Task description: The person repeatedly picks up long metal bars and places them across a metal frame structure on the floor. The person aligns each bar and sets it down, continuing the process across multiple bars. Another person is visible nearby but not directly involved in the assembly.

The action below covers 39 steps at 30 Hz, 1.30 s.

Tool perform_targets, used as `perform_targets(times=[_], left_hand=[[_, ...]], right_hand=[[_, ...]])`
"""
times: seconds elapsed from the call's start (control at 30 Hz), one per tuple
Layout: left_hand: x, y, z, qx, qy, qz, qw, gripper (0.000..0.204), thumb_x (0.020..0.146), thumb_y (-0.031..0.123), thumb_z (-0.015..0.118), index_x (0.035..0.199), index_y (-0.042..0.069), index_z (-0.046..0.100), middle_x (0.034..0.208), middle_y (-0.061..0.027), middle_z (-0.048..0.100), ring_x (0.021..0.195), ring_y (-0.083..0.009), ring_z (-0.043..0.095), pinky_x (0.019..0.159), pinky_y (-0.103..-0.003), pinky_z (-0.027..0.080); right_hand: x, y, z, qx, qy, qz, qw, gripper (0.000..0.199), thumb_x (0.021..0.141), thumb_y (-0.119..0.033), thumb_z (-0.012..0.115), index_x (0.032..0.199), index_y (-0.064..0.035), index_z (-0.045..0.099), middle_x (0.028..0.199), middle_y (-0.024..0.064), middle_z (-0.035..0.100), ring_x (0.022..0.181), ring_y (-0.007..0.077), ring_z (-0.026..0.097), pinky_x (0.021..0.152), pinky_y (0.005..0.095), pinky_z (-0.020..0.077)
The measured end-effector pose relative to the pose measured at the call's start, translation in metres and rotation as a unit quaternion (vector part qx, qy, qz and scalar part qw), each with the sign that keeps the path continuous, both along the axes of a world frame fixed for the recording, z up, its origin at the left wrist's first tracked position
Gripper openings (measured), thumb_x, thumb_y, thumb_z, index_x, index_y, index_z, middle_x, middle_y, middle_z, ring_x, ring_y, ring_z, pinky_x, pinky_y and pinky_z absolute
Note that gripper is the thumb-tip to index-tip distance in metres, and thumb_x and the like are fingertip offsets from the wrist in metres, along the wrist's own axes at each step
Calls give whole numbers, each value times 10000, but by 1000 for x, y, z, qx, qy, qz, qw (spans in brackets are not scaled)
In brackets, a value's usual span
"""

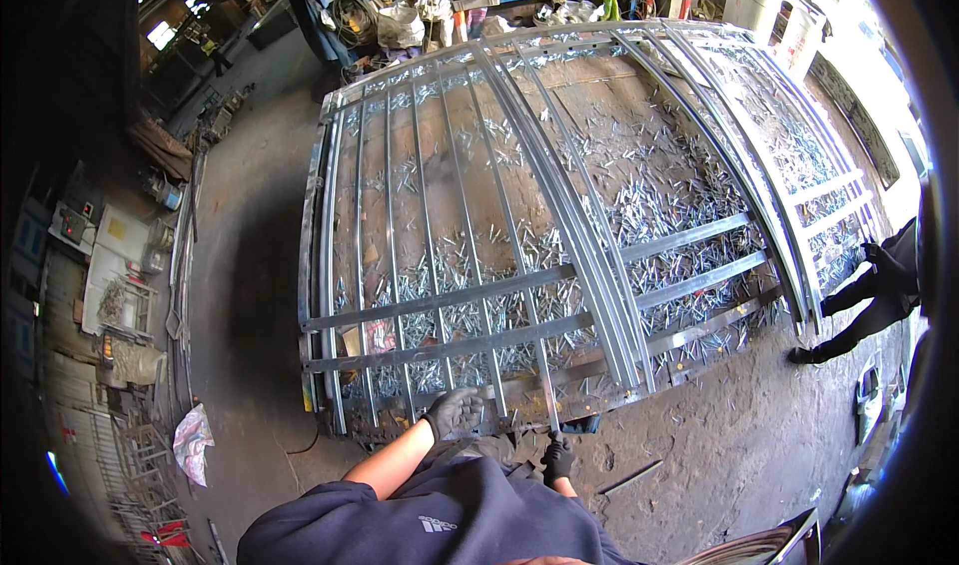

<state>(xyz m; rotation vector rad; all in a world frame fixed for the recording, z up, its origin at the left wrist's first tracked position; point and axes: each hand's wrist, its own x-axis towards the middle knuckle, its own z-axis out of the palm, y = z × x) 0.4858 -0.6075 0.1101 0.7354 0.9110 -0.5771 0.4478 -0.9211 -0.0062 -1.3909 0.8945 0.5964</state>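
Note:
A large metal frame (430, 303) of long thin bars and flat cross strips spreads out in front of me on a low work table. My left hand (455, 413), in a dark glove, is at the frame's near edge by the bar ends, its fingers stretched out. Further right, my right hand (557, 458), also gloved, is closed around the near end of a thin metal bar (548, 397). That bar runs away from me under the flat cross strips. A bundle of channel-shaped metal profiles (564, 205) lies just to its right.
Many short metal offcuts (659, 205) litter the table under the frame. Another person's dark-clad legs (859, 310) are at the right. Bags and buckets (400, 25) stand behind. A white sack (193, 443) and a loose metal rod (631, 476) lie on the floor.

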Motion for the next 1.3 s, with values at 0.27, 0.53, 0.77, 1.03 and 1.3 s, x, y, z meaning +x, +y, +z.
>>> perform_targets(times=[0.27, 0.53, 0.77, 1.03, 1.3], left_hand=[[55, -13, -1, 149, -150, -6, 977, 359, 996, 298, 526, 1280, 78, 526, 1069, -65, 644, 964, -165, 657, 781, -314, 576], [287, -70, -56, 593, -424, -165, 665, 760, 926, 419, 600, 1483, 6, 288, 1492, -250, 358, 1391, -379, 343, 1150, -437, 274], [337, -157, -109, 676, -411, -123, 599, 739, 913, 354, 613, 1499, 52, 280, 1513, -278, 292, 1399, -441, 278, 1165, -508, 210], [355, -179, -112, 660, -387, -189, 615, 552, 915, 327, 592, 1389, 70, 474, 1416, -232, 458, 1378, -390, 339, 1158, -586, 73], [427, -227, -66, 555, -435, -277, 653, 632, 878, 486, 557, 1375, 102, 481, 1324, -181, 503, 1314, -353, 360, 1131, -603, 83]], right_hand=[[132, 29, -33, -121, -133, 435, 882, 302, 954, -314, 571, 1154, -93, 621, 788, 111, 644, 700, 274, 630, 610, 389, 513], [271, -65, 95, -501, -418, 205, 729, 890, 741, -551, 740, 1377, -21, 413, 1074, 238, 607, 993, 409, 595, 859, 498, 467], [242, -46, 87, -513, -330, 286, 739, 1050, 612, -547, 818, 1382, 7, 367, 1089, 234, 567, 978, 422, 560, 847, 510, 455], [256, -65, 93, -509, -255, 284, 771, 1040, 615, -523, 801, 1404, -23, 345, 1129, 216, 537, 1043, 399, 517, 851, 517, 411], [304, -134, 67, -574, -311, 261, 711, 1012, 606, -484, 810, 1387, 5, 389, 1173, 240, 563, 1053, 422, 557, 908, 496, 456]])
